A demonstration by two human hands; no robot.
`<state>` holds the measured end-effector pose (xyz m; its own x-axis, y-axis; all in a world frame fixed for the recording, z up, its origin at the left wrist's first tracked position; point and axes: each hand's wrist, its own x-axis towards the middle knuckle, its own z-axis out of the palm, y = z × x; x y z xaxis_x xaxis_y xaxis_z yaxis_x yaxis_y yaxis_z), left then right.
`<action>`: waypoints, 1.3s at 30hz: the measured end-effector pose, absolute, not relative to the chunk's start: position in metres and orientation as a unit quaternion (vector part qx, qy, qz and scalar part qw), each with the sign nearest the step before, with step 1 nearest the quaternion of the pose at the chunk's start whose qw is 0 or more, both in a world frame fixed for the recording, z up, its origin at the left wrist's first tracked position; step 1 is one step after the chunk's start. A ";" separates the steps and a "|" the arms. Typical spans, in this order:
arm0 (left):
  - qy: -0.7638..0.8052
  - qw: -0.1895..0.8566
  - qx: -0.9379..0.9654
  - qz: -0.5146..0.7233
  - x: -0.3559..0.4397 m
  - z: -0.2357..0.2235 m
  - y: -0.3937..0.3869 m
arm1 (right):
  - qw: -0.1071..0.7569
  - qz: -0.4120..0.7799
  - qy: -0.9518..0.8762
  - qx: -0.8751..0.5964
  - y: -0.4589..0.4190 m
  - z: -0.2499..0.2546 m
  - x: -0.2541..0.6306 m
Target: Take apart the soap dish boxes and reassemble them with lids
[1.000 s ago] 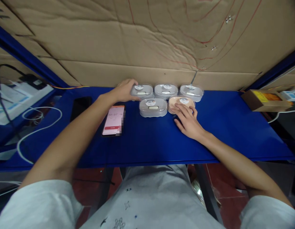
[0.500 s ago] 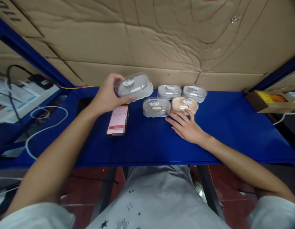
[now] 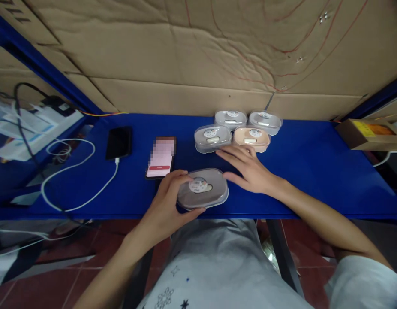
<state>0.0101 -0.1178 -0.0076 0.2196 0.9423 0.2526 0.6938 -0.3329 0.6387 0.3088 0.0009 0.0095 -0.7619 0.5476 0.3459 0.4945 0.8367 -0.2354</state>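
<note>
My left hand grips a grey oval lidded box by its left end, thumb along the near side and fingers over the far side. A round white label sits on its clear lid. This box is near the table's front edge. My right hand hovers to its right, fingers apart and holding nothing. Just beyond that hand stand a peach oval box and a grey oval box. Behind them are two more grey oval boxes.
A phone with a pink screen lies left of the boxes. Farther left, a dark phone is plugged into a white cable. A power strip is at far left, a cardboard box at far right. A cardboard wall backs the blue table.
My left hand has brought the grey oval box from the back left toward me, near the front edge. My right hand has shifted slightly, its thumb now close to that box.
</note>
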 end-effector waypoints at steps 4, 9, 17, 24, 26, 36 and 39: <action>0.557 0.220 0.732 0.323 0.029 -0.015 -0.118 | 0.180 0.167 -0.958 -0.149 -0.017 0.005 0.307; 0.536 0.222 0.729 0.364 0.036 -0.029 -0.115 | 0.196 0.197 -0.950 -0.141 -0.016 -0.001 0.310; 0.512 0.314 0.714 0.359 0.019 -0.045 -0.122 | 0.242 0.201 -0.919 -0.238 0.011 -0.005 0.324; 0.472 0.332 0.763 0.293 0.011 -0.033 -0.121 | 0.170 0.126 -0.935 -0.284 0.020 -0.015 0.326; 0.468 0.333 0.765 0.290 0.013 -0.033 -0.120 | 0.160 0.108 -0.935 -0.298 0.015 -0.011 0.325; 0.523 0.295 0.731 0.324 0.022 -0.035 -0.123 | 0.165 0.126 -0.972 -0.108 -0.030 0.002 0.301; 0.528 0.282 0.733 0.323 0.022 -0.036 -0.122 | 0.165 0.125 -0.973 -0.097 -0.031 -0.002 0.298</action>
<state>0.0216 -0.1221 -0.0364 0.2336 0.9564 0.1751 0.5919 -0.2828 0.7548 0.2977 -0.0307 -0.0016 -0.9264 0.2305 0.2977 0.1481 0.9501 -0.2747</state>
